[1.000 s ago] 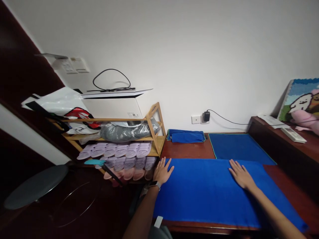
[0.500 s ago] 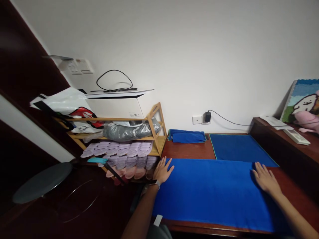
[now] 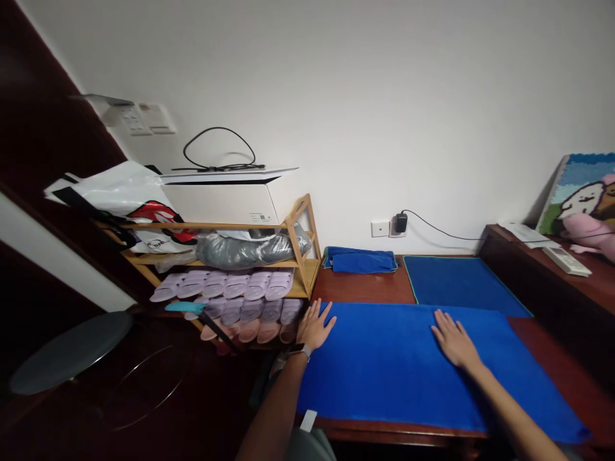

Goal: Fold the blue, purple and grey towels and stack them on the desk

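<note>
A bright blue cloth (image 3: pixel 384 365) lies spread flat over the front of a dark red wooden table (image 3: pixel 368 287). On its far left corner rests my left hand (image 3: pixel 313 326), fingers spread, with a watch on the wrist. Flat on the cloth, right of its middle, lies my right hand (image 3: pixel 454 338), fingers stretched out. Behind the spread cloth are a folded blue cloth (image 3: pixel 361 261) against the wall and a flat darker blue cloth (image 3: pixel 461 280) with a green edge. A small white tag (image 3: pixel 308 420) sticks out at the front left corner.
To the left stands a wooden rack (image 3: pixel 302 256) with several lilac and pink slippers (image 3: pixel 235 285), a white box (image 3: pixel 221 202) and a plastic bag (image 3: pixel 115 192). A round stool (image 3: pixel 72 352) stands beside it. A raised ledge at right bears a remote control (image 3: pixel 565 260) and a pink plush toy (image 3: pixel 590 232).
My right hand has moved left across the cloth, from near its right edge to right of the middle. More of the cloth's right side shows. My left hand stays at the corner.
</note>
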`<state>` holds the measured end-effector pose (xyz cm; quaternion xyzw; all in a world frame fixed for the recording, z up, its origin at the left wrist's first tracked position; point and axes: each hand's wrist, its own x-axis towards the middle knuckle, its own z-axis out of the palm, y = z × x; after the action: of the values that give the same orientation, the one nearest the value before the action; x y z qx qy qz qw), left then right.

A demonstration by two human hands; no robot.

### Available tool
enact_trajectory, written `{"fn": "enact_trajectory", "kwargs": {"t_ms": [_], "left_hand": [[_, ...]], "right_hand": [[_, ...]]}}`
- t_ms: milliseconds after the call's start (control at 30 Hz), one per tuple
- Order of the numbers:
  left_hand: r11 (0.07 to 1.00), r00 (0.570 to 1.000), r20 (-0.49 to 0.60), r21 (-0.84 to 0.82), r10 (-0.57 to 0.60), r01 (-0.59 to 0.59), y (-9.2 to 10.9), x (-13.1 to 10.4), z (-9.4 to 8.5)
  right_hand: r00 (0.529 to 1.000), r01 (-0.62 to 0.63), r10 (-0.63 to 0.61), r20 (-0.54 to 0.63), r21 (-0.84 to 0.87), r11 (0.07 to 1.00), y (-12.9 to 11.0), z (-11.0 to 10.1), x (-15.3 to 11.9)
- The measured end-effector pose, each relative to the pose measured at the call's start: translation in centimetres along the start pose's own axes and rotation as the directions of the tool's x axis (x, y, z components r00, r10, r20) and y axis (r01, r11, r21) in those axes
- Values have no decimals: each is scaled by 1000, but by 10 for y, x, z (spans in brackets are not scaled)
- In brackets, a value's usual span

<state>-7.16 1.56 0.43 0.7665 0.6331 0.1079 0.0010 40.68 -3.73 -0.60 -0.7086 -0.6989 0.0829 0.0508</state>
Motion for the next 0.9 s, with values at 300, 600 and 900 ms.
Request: {"fn": "enact_trajectory", "kwargs": {"t_ms": [300,600,900], "left_hand": [[1000,999,38,8,-21,21,6,0,-13],[979,971,-130,13,201,-202,77,-50,-33],[995,990,-105,30,94,-91,84,-145,-20]], "right_hand": [[939,-327,336,-71,119,938,180,-33,-23],[965,167,-139,-222,108,980,-52,-23,-58],[935,354,-341,-96,199,914,-194,15,-102]]}}
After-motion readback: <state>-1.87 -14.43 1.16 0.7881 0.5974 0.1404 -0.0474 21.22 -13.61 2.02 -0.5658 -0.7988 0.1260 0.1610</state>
